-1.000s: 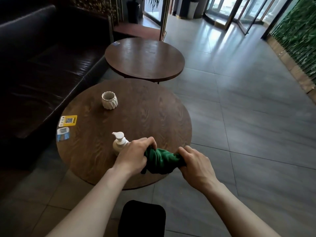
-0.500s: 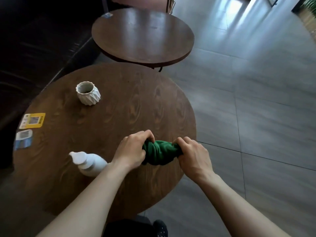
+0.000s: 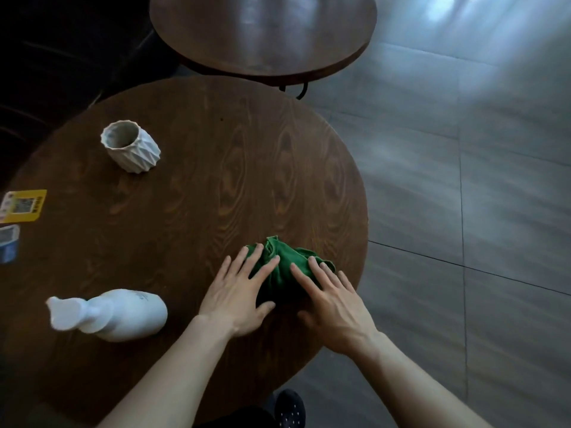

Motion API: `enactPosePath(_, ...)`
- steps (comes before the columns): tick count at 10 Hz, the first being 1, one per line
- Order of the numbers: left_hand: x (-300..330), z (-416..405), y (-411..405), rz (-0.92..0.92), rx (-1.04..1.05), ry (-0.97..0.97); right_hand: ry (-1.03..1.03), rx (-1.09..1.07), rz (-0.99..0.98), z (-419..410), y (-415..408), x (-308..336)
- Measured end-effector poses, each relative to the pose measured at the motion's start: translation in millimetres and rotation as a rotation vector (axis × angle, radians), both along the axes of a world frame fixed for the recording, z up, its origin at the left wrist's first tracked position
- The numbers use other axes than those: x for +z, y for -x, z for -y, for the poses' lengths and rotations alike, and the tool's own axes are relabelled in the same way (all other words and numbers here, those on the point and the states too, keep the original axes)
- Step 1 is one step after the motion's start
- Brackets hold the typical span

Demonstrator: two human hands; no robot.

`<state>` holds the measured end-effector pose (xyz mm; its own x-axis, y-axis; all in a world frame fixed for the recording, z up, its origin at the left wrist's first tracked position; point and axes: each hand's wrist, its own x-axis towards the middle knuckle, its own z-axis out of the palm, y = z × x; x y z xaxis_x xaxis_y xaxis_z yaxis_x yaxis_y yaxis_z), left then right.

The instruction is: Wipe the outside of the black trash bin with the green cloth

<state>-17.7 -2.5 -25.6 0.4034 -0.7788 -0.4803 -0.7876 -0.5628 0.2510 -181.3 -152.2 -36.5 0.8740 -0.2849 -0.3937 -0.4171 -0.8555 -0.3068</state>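
The green cloth (image 3: pixel 285 267) lies bunched on the round wooden table (image 3: pixel 197 186), near its right front edge. My left hand (image 3: pixel 239 291) rests flat with fingers spread, its fingertips on the cloth's left side. My right hand (image 3: pixel 332 299) lies flat too, its fingers over the cloth's right side. Neither hand grips the cloth. The black trash bin is not clearly in view; only a dark shape (image 3: pixel 244 417) shows at the bottom edge under the table.
A white pump bottle (image 3: pixel 120 315) stands left of my left hand. A white faceted cup (image 3: pixel 131 146) sits farther back left. Cards (image 3: pixel 23 205) lie at the table's left edge. A second round table (image 3: pixel 262 32) stands behind. Grey tiled floor (image 3: pixel 463 180) lies to the right.
Both hands have let go of the twisted cloth and now lie flat on it on the table. The view has tilted further down and moved closer.
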Motion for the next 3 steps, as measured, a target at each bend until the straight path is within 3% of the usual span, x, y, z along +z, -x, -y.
enactPosePath(3,36,-23,-8,0.036,0.006,0.027,0.052,-0.084,-0.05,-6,9,33)
